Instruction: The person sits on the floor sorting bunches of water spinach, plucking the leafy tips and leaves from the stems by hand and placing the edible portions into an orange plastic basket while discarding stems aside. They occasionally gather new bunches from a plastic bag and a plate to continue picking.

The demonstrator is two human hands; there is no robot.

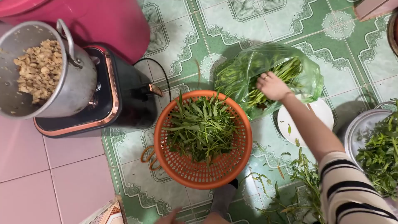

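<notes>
My right hand reaches into a clear green plastic bag lying on the tiled floor. Its fingers curl around a bunch of long green stalks inside the bag. The striped sleeve of that arm comes in from the lower right. Just left of the hand stands a round orange plastic basket holding a heap of leafy greens. My left hand is out of sight.
A white plate lies under my forearm. At the right edge, a metal bowl holds more greens. Loose stalks litter the floor. At left, a metal pot of beige pieces sits tilted on a black cooker, with a red basin behind.
</notes>
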